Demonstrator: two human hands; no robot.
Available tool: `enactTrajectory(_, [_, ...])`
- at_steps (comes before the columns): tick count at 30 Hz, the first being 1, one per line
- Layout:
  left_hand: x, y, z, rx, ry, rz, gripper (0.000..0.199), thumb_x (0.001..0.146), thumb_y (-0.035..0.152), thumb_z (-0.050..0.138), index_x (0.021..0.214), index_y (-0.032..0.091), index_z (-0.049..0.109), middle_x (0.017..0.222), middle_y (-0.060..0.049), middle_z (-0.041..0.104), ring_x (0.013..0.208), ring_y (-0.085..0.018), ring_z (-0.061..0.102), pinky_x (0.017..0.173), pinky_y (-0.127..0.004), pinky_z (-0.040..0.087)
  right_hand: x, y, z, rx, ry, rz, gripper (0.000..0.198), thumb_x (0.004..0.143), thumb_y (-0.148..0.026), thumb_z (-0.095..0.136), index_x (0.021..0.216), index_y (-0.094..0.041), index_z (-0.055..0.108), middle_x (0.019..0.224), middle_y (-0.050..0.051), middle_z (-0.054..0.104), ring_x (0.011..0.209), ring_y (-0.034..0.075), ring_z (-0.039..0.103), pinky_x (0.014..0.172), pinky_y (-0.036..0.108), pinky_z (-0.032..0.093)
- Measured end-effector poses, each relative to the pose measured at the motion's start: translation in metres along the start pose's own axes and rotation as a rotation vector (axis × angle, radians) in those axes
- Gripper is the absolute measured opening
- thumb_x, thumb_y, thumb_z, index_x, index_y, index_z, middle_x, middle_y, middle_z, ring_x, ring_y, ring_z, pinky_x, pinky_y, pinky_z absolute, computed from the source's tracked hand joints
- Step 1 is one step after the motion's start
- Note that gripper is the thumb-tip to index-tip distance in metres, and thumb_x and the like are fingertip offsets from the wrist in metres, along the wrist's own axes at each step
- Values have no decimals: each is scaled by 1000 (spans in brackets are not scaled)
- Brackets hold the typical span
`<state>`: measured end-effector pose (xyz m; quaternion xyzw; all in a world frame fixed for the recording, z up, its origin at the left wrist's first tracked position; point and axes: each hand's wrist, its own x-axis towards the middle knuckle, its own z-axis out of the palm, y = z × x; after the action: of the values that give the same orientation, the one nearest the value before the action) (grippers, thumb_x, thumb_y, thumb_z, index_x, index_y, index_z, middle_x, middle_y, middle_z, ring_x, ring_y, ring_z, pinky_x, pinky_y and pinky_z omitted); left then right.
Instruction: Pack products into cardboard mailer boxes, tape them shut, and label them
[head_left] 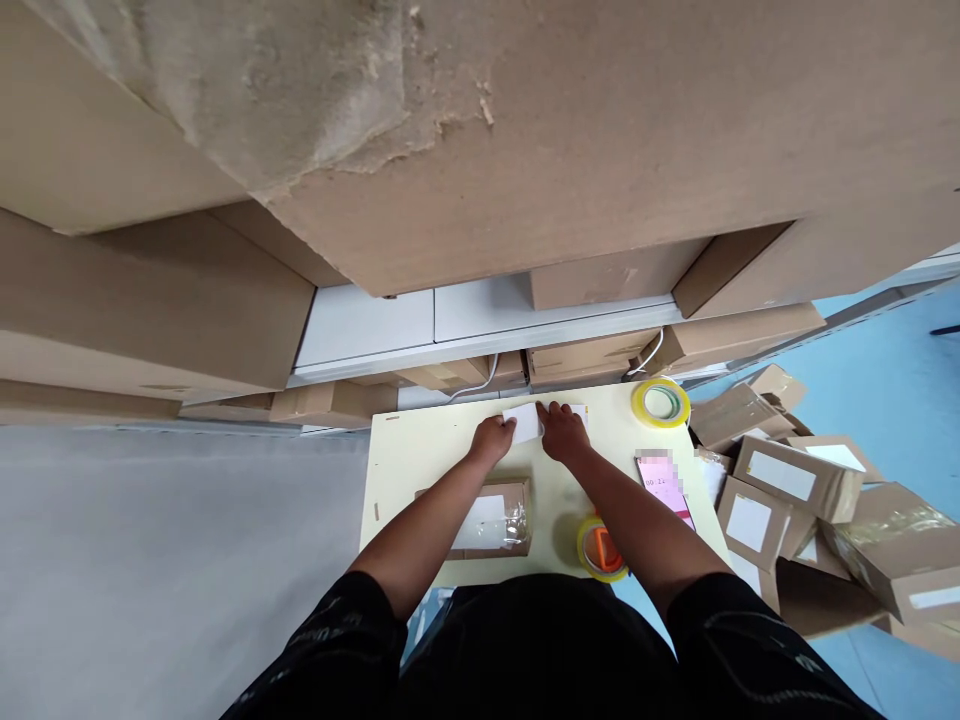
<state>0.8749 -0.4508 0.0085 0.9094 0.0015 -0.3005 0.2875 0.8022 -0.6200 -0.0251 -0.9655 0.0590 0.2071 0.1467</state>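
Near the table's far edge, a small white paper label (524,424) lies between my hands. My left hand (493,440) pinches its left end, thumb on top. Fingers bent, my right hand (564,434) presses on the right end, and a bit of white paper shows beyond it. Closer to my body, a small taped carton (517,518) with a white label sits partly behind my left forearm. By my right forearm is a tape roll (589,550) with an orange dispenser. Another clear yellow tape roll (639,402) lies at the far right corner.
A phone (664,488) with a pink screen lies on the pale table (397,450), by its right edge. Labelled cartons (780,475) are heaped on the blue floor to the right. Large cartons (600,130) on the shelf (360,325) overhang the table's far side.
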Motion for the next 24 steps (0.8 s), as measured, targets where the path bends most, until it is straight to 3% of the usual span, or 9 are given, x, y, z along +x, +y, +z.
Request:
enactTrajectory(4, [0,-7,-9,-5,-18,-41,20,91,38,60,84,20,66,73,-4,73,69,-21,70,69,-28,48,0,0,2,-22,-13,-1,75,93,-20,47,164,-21,24,141,19,49,117,34,45,93,43,40])
enactTrajectory(10, [6,-24,-21,39,-113,-152,25,89,33,55,71,19,64,61,-6,70,57,-21,69,62,-29,49,-2,0,3,-28,6,-3,74,92,-18,46,164,-20,27,140,19,50,115,33,46,90,43,40])
enactTrajectory(14, [3,-38,-45,128,-51,-179,18,80,27,64,64,19,60,67,-11,72,75,-27,73,70,-32,49,-2,0,1,-21,-3,4,76,91,-17,47,164,-19,26,142,19,50,119,35,45,93,44,39])
enactTrajectory(16, [-6,-44,-62,153,32,-149,17,81,28,64,67,20,60,77,-13,74,91,-29,73,76,-32,49,-2,-1,-3,-14,-19,8,78,90,-17,48,164,-18,25,143,20,50,121,35,46,95,44,40])
enactTrajectory(18, [-20,-47,-79,147,93,-93,18,87,34,60,75,21,62,83,-10,74,93,-27,71,78,-31,49,-3,-3,-10,-5,-36,14,79,88,-17,50,164,-17,26,142,20,52,123,34,48,96,44,41])
enactTrajectory(21, [-50,-44,-97,-87,127,41,24,91,44,55,87,22,64,73,-3,70,74,-20,68,69,-27,48,-14,-15,-25,99,5,17,71,90,-21,53,159,-14,36,137,20,58,124,34,52,100,44,41])
enactTrajectory(24, [-82,-34,-106,-482,87,162,33,87,52,61,90,20,65,64,0,65,61,-16,62,63,-26,48,-36,-38,-43,598,109,20,54,96,-41,55,144,-17,55,125,16,67,117,30,60,99,42,46])
